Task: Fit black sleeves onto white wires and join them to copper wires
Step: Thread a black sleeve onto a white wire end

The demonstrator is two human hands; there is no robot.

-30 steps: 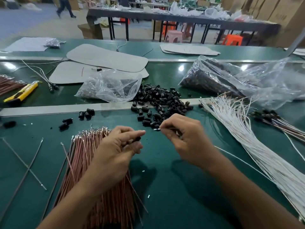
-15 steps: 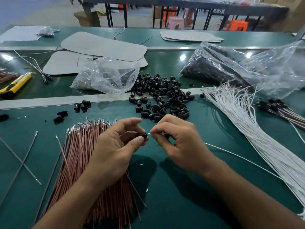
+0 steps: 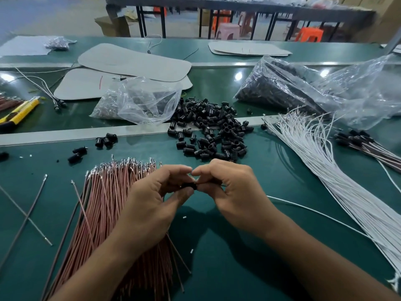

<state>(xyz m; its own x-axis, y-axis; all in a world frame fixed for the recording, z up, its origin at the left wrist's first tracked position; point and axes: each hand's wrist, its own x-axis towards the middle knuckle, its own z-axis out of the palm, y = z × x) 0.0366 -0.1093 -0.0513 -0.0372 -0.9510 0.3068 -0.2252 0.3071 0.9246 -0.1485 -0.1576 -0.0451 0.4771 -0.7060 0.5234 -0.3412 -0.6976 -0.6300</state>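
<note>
- One black sleeve [image 3: 189,186], pinched between both hands just above the table [image 3: 227,268], toward its near edge and about midway along.
- Judged it light, small and rigid, probably slick; best nipped by its sides, with the bore left free.
- Took the white wire [image 3: 303,208], trailing off toward the right edge, for thin and limp; best gripped close behind its tip, so as not to buckle when pushed in.
- Left hand [image 3: 149,205]: fingers curled inward, thumb and forefinger closed on the sleeve.
- Right hand [image 3: 234,196]: fingers curled tight, tips meeting the sleeve's right end and pinching the wire; could not see the wire's tip itself.
- Close by: copper wires [image 3: 108,203] fanned under the left forearm, loose sleeves [image 3: 208,131] heaped farther back at mid-table, a white bundle [image 3: 325,170] running toward the near right corner.
</note>
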